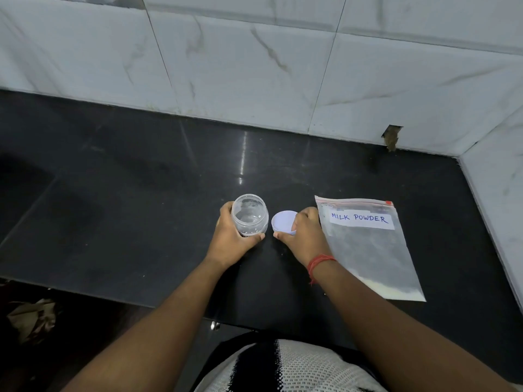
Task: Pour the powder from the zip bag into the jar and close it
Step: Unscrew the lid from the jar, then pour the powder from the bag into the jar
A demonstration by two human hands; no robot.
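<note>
Jar stands lidless, gripped by left hand; right hand pinches lid beside zip bag

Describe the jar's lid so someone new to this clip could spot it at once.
On the black counter, look between the clear jar and the labelled zip bag. The lid is the small pale lilac disc under the right hand, the only coloured piece.

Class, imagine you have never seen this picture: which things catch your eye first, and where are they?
The zip bag with its handwritten MILK POWDER label lies flat on the black counter, at the right. At centre, the left hand grips a clear, empty jar, while the right hand holds its pale lid beside it.
</note>
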